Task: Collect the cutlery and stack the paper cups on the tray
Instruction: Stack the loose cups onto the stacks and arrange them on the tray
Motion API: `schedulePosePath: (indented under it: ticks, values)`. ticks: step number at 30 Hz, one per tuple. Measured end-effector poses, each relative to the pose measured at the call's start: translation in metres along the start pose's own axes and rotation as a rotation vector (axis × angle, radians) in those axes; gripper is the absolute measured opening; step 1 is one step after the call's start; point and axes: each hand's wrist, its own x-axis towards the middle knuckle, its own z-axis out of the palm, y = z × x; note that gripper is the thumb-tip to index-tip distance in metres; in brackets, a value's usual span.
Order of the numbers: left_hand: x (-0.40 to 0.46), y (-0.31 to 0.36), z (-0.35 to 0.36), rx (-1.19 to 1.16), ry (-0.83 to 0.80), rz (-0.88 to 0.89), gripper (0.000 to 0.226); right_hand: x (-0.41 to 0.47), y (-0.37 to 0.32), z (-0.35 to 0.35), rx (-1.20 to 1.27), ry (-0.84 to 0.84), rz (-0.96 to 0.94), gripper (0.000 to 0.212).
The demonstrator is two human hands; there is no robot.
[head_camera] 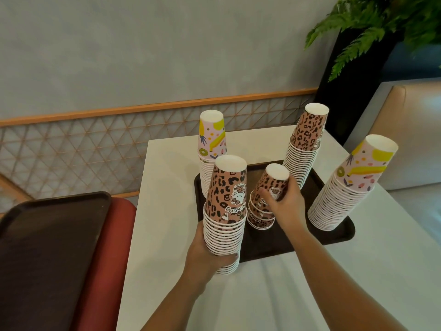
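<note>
Altogether five upside-down cup stacks show at centre frame — three leopard-print, two fruit-print. Four stand on the dark tray (262, 249) on the white table (167, 211). The left hand (205, 253) wraps the tall leopard stack (225, 211) near its base, at the tray's near-left edge. The right hand (285, 203) clasps the short leopard stack (265, 199) mid-tray. A second tray (47, 235) lies at lower left.

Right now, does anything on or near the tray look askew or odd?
Nothing is spilled or damaged. The short leopard stack under the right hand leans, its lower cups unevenly nested. The left hand grips the tall leopard stack at the tray edge.
</note>
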Motion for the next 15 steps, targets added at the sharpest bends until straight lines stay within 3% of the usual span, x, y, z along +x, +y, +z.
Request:
schedulePosePath:
  ticks: [4, 7, 10, 15]
  values:
    - [0.001, 0.003, 0.001, 0.033, -0.007, 0.023, 0.094, -0.016, -0.031, -0.007, 0.096, 0.045, -0.136, 0.074]
    - [0.000, 0.005, 0.004, 0.046, -0.006, 0.029, 0.094, -0.032, -0.060, -0.011, 0.192, -0.160, -0.256, 0.078]
    - [-0.001, 0.007, 0.008, 0.060, -0.020, 0.030, 0.094, -0.038, -0.071, -0.009, 0.140, -0.323, -0.253, 0.076]
    - [-0.004, 0.011, 0.013, 0.064, -0.034, 0.015, 0.099, -0.040, -0.073, -0.008, 0.123, -0.305, -0.231, 0.059]
